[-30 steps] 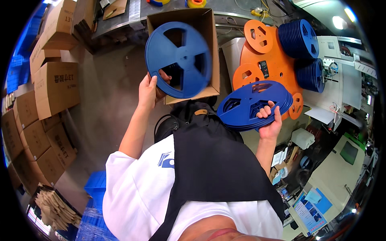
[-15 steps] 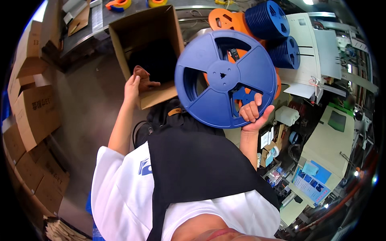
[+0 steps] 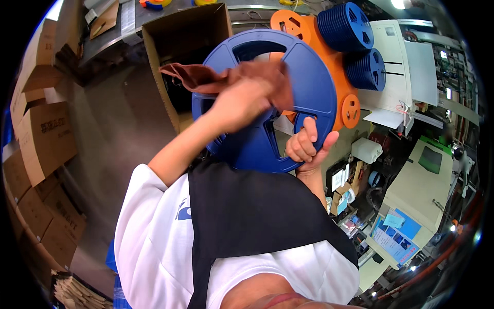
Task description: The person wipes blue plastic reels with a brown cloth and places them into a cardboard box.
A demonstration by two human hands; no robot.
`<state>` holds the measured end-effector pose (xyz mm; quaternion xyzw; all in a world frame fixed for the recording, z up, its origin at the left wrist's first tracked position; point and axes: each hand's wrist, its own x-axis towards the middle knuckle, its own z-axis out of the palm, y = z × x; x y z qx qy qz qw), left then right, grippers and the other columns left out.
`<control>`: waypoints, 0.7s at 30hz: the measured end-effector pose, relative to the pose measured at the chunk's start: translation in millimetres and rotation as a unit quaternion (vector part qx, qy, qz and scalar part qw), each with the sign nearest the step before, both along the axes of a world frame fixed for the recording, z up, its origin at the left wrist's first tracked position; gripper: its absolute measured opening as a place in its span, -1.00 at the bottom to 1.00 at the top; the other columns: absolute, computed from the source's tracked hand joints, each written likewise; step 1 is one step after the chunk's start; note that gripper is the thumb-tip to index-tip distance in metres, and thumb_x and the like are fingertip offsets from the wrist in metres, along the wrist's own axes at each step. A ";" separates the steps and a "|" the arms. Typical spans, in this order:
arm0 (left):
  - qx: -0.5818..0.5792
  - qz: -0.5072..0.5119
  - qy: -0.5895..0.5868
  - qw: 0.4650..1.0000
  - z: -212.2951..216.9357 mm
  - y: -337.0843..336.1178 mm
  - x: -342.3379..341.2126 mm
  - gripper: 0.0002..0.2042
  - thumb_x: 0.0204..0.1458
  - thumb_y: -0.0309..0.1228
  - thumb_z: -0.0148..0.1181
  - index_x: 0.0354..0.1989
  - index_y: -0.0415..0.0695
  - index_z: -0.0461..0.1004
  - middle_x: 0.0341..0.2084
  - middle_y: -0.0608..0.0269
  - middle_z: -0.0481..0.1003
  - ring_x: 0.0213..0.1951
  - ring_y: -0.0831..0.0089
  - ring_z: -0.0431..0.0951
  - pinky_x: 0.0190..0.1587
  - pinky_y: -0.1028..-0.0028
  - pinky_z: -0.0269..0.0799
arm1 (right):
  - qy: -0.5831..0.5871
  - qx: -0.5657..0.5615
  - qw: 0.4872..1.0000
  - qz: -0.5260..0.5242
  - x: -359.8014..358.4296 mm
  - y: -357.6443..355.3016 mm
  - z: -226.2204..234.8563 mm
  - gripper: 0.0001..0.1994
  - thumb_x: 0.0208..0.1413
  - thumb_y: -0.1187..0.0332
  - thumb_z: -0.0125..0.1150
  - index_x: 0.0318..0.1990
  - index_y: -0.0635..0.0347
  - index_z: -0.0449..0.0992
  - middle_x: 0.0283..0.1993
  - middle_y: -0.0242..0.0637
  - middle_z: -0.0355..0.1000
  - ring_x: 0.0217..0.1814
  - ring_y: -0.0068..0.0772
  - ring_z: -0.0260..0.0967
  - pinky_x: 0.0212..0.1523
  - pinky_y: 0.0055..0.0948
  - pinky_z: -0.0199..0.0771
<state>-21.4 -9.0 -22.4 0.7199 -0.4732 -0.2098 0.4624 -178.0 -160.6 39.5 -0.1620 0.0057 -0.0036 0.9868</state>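
Observation:
A large blue plastic reel (image 3: 315,77) with spoke-like cutouts is held up in front of my apron, its flat face turned upward. My right hand (image 3: 307,145) grips its lower right rim, fingers curled over the face through a cutout and thumb along the edge. My left hand (image 3: 242,103), blurred by motion, is closed on a brown cloth (image 3: 198,78) that lies across the reel's face and hides its hub. One end of the cloth trails off past the reel's left rim.
Behind the reel stands an open cardboard box (image 3: 190,31) with dark contents. Blue reels (image 3: 342,27) are stacked beside an orange part (image 3: 333,67) at the back right. Cartons (image 3: 47,139) are piled at left; a workbench (image 3: 105,46) is at the far left, a beige machine (image 3: 411,180) at right.
My left hand has moved right from the box's front edge onto the reel, bringing the cloth across its face. The reel, held in my right hand, has shifted left and slightly nearer me.

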 end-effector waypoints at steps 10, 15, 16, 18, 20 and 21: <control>0.060 -0.015 -0.012 0.998 -56.5 63.3 -2.6 -0.51 0.12 -0.44 -0.05 0.27 -0.10 0.14 0.28 0.13 0.10 0.32 0.14 0.01 0.30 0.27 0.02 | 0.000 0.001 0.999 -0.038 -14.4 -18.9 3.8 -0.61 0.14 0.00 0.10 -0.38 0.07 0.13 -0.81 -0.63 0.00 -0.85 -0.81 -0.07 -0.80 -0.77 -0.13; 0.009 -0.119 -0.100 0.988 -35.9 88.9 -5.8 -0.40 -0.11 -0.42 0.15 0.21 -0.10 0.23 0.24 0.20 0.18 0.32 0.18 0.04 0.33 0.13 -0.06 | -0.018 0.083 0.991 -0.107 -6.7 -36.6 9.4 -0.63 0.14 0.07 0.13 -0.35 0.10 0.12 -0.77 -0.59 0.05 -0.80 -0.76 0.00 -0.75 -0.71 -0.05; 0.010 -0.123 -0.094 0.988 -30.8 88.6 -5.1 -0.40 -0.11 -0.42 0.15 0.21 -0.10 0.23 0.24 0.20 0.18 0.32 0.18 0.04 0.33 0.13 -0.06 | -0.017 0.101 0.988 -0.117 -1.2 -38.1 9.4 -0.64 0.14 0.10 0.15 -0.35 0.11 0.12 -0.76 -0.57 0.06 -0.79 -0.76 0.01 -0.72 -0.71 -0.03; -0.009 -0.111 -0.179 0.978 -23.2 84.4 -0.1 -0.40 -0.12 -0.38 0.15 0.20 -0.14 0.24 0.22 0.16 0.21 0.30 0.17 0.08 0.33 0.13 -0.06 | -0.023 0.113 0.985 -0.125 5.7 -41.0 5.5 -0.64 0.12 0.12 0.18 -0.35 0.11 0.12 -0.75 -0.56 0.06 -0.77 -0.74 0.04 -0.69 -0.70 0.00; -0.036 -0.092 -0.213 0.972 -36.5 78.9 -0.5 -0.46 -0.09 -0.39 0.11 0.16 -0.19 0.27 0.14 0.10 0.28 0.26 0.14 0.17 0.32 0.13 -0.02 | -0.014 0.120 0.983 -0.142 8.8 -44.6 1.9 -0.63 0.11 0.12 0.19 -0.36 0.11 0.13 -0.76 -0.56 0.05 -0.78 -0.72 0.02 -0.69 -0.69 -0.01; -0.062 -0.067 -0.267 0.959 -44.5 72.8 0.5 -0.50 -0.08 -0.40 0.09 0.12 -0.21 0.29 0.08 0.08 0.33 0.21 0.12 0.23 0.28 0.14 0.06 | -0.024 0.121 0.985 -0.122 10.4 -46.0 1.0 -0.63 0.09 0.12 0.21 -0.34 0.12 0.14 -0.73 -0.54 0.08 -0.74 -0.70 0.06 -0.65 -0.67 0.04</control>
